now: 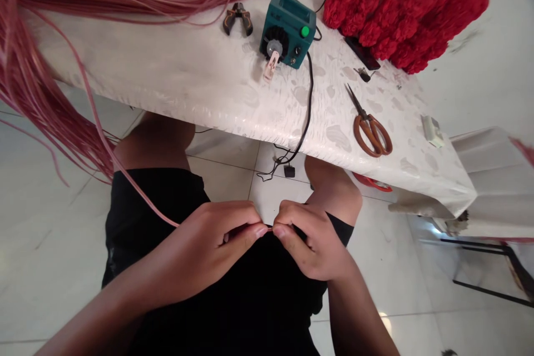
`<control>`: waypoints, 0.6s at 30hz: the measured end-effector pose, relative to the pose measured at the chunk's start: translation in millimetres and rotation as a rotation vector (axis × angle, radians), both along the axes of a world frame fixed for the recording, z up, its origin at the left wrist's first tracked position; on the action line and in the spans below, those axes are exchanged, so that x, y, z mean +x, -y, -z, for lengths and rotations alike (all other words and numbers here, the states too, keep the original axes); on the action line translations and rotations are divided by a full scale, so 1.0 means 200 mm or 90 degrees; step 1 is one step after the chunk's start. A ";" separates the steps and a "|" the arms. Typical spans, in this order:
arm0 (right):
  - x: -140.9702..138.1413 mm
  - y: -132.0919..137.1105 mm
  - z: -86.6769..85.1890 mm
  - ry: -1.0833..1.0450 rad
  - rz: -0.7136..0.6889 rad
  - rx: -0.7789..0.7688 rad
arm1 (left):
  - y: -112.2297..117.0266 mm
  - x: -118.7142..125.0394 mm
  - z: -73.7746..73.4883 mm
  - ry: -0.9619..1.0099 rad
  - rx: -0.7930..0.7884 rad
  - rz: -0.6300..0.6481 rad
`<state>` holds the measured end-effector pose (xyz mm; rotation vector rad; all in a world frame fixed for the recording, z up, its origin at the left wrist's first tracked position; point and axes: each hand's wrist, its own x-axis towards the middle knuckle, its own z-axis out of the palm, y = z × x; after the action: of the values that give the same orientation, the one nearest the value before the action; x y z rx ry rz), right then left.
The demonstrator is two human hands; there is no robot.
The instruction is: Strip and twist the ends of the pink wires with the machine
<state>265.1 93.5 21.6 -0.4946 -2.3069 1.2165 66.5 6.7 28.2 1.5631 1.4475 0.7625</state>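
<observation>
Over my lap, my left hand [225, 245] and my right hand [308, 239] meet almost tip to tip, each closed in a pinch. Between the thumbs shows a short bit of a thin pink cord [137, 197], which both hands grip. From my left hand the cord curves up and left to a large bundle of pink cords [45, 105] hanging off the table. Whatever lies inside my right fist is hidden.
On the table [200, 78] stand a green motor box [287, 28] with a pale clip, cutting pliers [237, 18], orange-handled scissors [371, 128] and a small white block [433, 130]. Red fabric flowers [400, 11] are heaped at the back right. A black cable [308, 111] hangs over the front edge.
</observation>
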 end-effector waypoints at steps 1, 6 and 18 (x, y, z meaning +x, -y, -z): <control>0.00 0.00 0.00 0.001 -0.005 -0.003 | 0.00 0.00 0.00 -0.007 -0.013 0.008; 0.00 0.00 0.00 -0.001 -0.012 -0.007 | -0.01 0.01 -0.02 0.019 -0.037 0.044; 0.02 -0.01 -0.01 -0.023 -0.007 -0.013 | 0.01 0.02 -0.02 0.065 -0.028 0.043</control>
<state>268.7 94.6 23.0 -0.4640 -2.2711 1.2446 69.7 5.5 32.3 1.5098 1.3236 0.7542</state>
